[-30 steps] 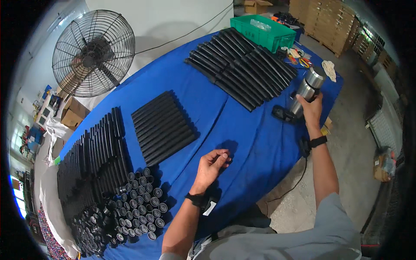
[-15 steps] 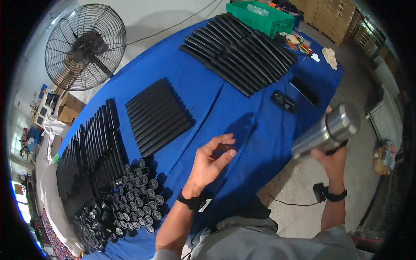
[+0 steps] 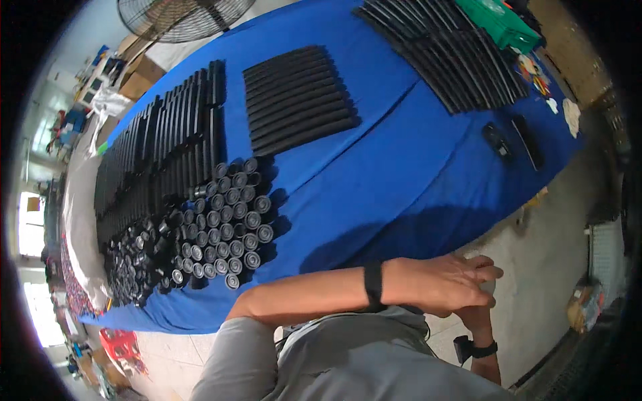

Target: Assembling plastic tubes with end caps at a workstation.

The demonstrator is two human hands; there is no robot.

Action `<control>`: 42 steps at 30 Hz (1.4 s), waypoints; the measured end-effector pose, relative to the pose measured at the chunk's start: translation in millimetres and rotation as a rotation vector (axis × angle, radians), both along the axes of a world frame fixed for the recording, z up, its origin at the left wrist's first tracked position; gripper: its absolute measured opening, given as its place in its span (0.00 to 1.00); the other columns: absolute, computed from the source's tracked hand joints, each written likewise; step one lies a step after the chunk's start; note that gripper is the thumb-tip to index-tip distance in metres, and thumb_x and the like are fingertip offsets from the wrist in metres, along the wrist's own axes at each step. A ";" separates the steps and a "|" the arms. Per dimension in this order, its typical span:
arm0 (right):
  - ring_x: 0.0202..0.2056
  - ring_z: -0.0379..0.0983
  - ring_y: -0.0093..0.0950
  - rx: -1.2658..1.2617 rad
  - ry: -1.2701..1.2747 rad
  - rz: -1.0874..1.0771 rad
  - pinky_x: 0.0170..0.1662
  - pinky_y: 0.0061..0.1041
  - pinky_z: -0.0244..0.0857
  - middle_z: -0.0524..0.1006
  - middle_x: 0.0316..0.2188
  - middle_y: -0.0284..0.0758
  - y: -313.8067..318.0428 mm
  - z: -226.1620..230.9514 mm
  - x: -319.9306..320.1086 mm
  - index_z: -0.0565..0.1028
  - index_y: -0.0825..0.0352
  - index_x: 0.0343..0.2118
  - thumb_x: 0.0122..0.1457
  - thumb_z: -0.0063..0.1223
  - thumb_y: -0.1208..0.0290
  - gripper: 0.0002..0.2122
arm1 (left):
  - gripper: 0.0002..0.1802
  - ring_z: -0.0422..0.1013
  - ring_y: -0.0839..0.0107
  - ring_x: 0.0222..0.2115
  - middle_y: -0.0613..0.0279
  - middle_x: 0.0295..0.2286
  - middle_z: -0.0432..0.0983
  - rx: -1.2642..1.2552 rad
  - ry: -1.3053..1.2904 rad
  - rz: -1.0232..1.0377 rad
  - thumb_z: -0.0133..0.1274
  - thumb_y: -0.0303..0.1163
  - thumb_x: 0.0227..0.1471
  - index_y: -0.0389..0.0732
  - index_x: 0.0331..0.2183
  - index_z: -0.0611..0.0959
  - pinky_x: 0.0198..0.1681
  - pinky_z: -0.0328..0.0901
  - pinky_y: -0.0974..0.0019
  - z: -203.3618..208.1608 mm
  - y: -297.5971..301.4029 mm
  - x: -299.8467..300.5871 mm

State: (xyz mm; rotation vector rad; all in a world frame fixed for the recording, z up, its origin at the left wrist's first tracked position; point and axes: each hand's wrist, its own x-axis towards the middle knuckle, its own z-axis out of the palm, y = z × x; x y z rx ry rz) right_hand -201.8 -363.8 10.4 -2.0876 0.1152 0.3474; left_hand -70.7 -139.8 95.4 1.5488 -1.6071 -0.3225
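Off the right front edge of the blue-covered table, my two hands come together on a steel flask, of which only a small pale sliver shows between the fingers. Stretched across my body, my left hand is closed over the flask with curled fingers. Beneath it, my right hand grips the flask, its fingers largely covered by the left hand. The rest of the flask is hidden. Both wrists wear black straps.
On the blue cloth lie several black tubes, black round caps and small black parts. A phone and a dark handheld device sit at the right. Behind them is a green crate; a fan stands at the back.
My left hand has moved right from over the table onto the flask. The right hand has brought the flask down and closer to my body. The view has shifted.
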 end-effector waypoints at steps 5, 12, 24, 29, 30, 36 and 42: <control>0.54 0.67 0.30 -0.190 -0.136 0.027 0.55 0.33 0.64 0.67 0.54 0.38 -29.2 -47.4 -17.1 0.65 0.67 0.55 0.43 0.73 0.74 0.35 | 0.20 0.67 0.53 0.49 0.42 0.47 0.69 0.162 -0.120 0.211 0.58 0.27 0.39 0.36 0.39 0.81 0.37 0.71 0.59 0.1 -17.9 -10.2; 0.53 0.67 0.30 -0.097 -0.127 -0.046 0.55 0.32 0.65 0.68 0.54 0.38 -28.1 -54.0 -9.3 0.63 0.67 0.56 0.43 0.73 0.75 0.36 | 0.20 0.69 0.57 0.39 0.53 0.35 0.71 -0.120 -0.350 0.277 0.58 0.35 0.41 0.41 0.39 0.83 0.33 0.70 0.60 -23.7 -32.6 -12.0; 0.53 0.68 0.30 -0.006 -0.112 -0.129 0.54 0.31 0.66 0.69 0.52 0.38 -23.1 -52.3 -14.8 0.60 0.67 0.57 0.42 0.73 0.77 0.39 | 0.22 0.74 0.57 0.29 0.49 0.31 0.74 0.061 -0.162 0.449 0.59 0.49 0.43 0.37 0.30 0.81 0.27 0.67 0.57 -8.6 -66.7 -18.5; 0.52 0.68 0.30 0.133 -0.160 -0.256 0.54 0.31 0.66 0.69 0.52 0.38 -18.0 -29.7 -9.9 0.59 0.67 0.57 0.42 0.73 0.77 0.40 | 0.32 0.72 0.53 0.41 0.49 0.38 0.74 -0.111 0.466 0.541 0.68 0.44 0.39 0.37 0.43 0.78 0.43 0.68 0.56 -15.4 -33.9 13.1; 0.52 0.68 0.30 0.149 -0.189 -0.295 0.54 0.31 0.66 0.69 0.52 0.38 -18.4 -23.7 -7.2 0.59 0.67 0.57 0.42 0.73 0.77 0.40 | 0.35 0.72 0.61 0.43 0.53 0.41 0.73 -0.089 0.587 0.485 0.69 0.40 0.40 0.37 0.48 0.75 0.47 0.67 0.61 -23.3 -23.9 19.9; 0.53 0.69 0.36 -0.250 -0.202 -0.148 0.57 0.35 0.62 0.71 0.50 0.43 -37.3 11.6 -3.2 0.58 0.67 0.58 0.38 0.75 0.72 0.43 | 0.44 0.65 0.65 0.52 0.57 0.50 0.67 0.118 0.798 0.450 0.67 0.26 0.41 0.40 0.58 0.65 0.55 0.61 0.65 -75.7 6.0 10.0; 0.50 0.68 0.43 -0.504 -0.397 0.078 0.54 0.38 0.63 0.69 0.50 0.44 -39.7 78.6 26.4 0.63 0.63 0.60 0.34 0.71 0.75 0.44 | 0.43 0.65 0.55 0.54 0.52 0.52 0.67 -0.055 0.471 0.497 0.67 0.23 0.38 0.40 0.56 0.67 0.59 0.60 0.59 -81.2 -3.4 8.7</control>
